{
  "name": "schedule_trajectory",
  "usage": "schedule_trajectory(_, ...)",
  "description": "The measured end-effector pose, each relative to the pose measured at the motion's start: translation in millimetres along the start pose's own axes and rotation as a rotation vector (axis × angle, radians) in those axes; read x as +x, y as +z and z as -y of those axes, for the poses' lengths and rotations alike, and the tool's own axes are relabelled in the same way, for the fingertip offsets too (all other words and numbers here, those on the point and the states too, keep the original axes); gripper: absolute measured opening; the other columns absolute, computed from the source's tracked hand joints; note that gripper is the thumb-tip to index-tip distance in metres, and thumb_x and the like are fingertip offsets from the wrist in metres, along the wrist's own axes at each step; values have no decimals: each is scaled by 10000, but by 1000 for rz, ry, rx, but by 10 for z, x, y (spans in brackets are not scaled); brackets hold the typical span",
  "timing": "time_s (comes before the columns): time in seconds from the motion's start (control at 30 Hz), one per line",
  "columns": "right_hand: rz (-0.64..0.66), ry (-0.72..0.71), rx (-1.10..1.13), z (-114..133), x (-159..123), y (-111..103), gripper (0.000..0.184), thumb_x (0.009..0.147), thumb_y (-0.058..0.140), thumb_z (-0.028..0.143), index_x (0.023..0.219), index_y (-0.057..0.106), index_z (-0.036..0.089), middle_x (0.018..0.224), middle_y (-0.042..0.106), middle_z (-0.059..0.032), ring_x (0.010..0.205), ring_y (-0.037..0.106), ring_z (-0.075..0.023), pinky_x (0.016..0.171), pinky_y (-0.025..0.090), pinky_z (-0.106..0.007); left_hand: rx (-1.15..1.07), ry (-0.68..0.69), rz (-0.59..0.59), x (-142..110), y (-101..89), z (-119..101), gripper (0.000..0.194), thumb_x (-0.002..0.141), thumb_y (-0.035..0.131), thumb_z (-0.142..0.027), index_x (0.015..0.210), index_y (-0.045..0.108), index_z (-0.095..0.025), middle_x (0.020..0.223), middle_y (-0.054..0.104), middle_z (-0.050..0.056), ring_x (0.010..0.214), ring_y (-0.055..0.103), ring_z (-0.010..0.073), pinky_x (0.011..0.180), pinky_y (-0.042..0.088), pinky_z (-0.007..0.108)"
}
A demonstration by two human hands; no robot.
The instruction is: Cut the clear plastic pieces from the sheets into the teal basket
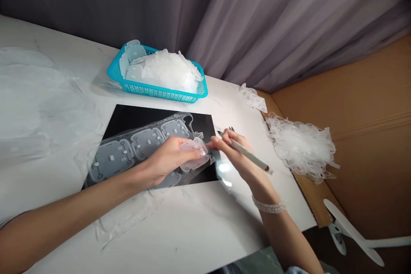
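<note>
A translucent die-cut plastic piece is pinched between the thumb and fingers of my left hand, above a black mat. Under that hand lies a translucent plastic sheet with several rounded panels cut in it. My right hand grips a slim white pen-like tool, which slants across the palm with its dark tip toward the far left. The right fingertips are at the right edge of the piece; whether they also pinch it I cannot tell.
A blue plastic basket heaped with translucent pieces stands behind the mat. Plastic sheets spread over the left of the white table. Tangled plastic scraps pile up at right by a cardboard wall; a smaller scrap lies farther back.
</note>
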State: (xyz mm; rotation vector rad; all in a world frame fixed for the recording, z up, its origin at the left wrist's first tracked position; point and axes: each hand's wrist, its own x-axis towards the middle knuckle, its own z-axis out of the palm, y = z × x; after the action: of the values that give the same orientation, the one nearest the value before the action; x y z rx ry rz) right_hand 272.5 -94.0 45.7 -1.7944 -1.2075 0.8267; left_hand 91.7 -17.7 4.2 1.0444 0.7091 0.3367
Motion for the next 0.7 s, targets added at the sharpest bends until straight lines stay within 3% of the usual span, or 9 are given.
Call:
schedule_trajectory(0.1, 84, 0, 134, 34, 39, 143, 449, 801, 686, 246, 659, 260, 234, 576, 272, 91, 494, 316, -73, 480, 220, -230, 73, 77, -12, 4, -1, 0, 186, 778, 736, -331, 826, 754, -152, 794, 730, 46, 745, 657, 174, 662, 462, 260)
schedule_trajectory(0.17, 79, -38, 169, 61, 22, 209, 434, 791, 643, 181, 662, 233, 237, 581, 217, 95, 495, 249, -68, 483, 182, -230, 88, 121, -29, 3, 9, -1, 180, 784, 730, -332, 798, 753, -154, 778, 722, 39, 725, 648, 173, 642, 457, 260)
schedule_trajectory(0.23, 25, -95, 99, 41, 6, 236, 414, 789, 608, 156, 659, 223, 237, 575, 259, 88, 509, 313, -73, 501, 221, -228, 82, 138, -68, 0, 19, -3, 188, 781, 737, -343, 800, 755, -157, 790, 726, 38, 730, 650, 177, 646, 465, 264)
schedule_trajectory(0.37, -126, -187, -151, -195, 60, 169, 349, 804, 562, 174, 653, 253, 236, 614, 498, 40, 659, 585, -141, 590, 354, -249, -23, 156, -206, 14, -12, -23, 234, 777, 760, -348, 906, 762, -153, 901, 748, 63, 862, 676, 206, 758, 506, 285)
schedule_trajectory(0.47, -163, -181, -258, -396, 159, 44, 328, 827, 546, 199, 650, 272, 238, 607, 539, 32, 705, 662, -175, 609, 385, -260, -148, 207, -277, 52, -104, -60, 230, 797, 754, -314, 956, 751, -147, 974, 749, 74, 941, 677, 198, 814, 518, 269)
schedule_trajectory(0.6, -235, -245, -318, -419, 213, -50, 369, 866, 586, 299, 673, 276, 246, 607, 525, 33, 735, 668, -194, 614, 386, -275, -324, 173, -189, 82, -198, -117, 183, 841, 689, -191, 1014, 734, -152, 1076, 737, 84, 1016, 678, 185, 852, 531, 248)
schedule_trajectory(0.7, -231, -243, -209, -283, 150, 22, 375, 878, 607, 329, 694, 292, 247, 772, 668, -27, 915, 693, -240, 715, 435, -317, -411, 103, -105, 66, -179, -152, 194, 877, 629, -181, 1040, 723, -134, 1095, 732, 118, 1027, 688, 223, 895, 545, 314)
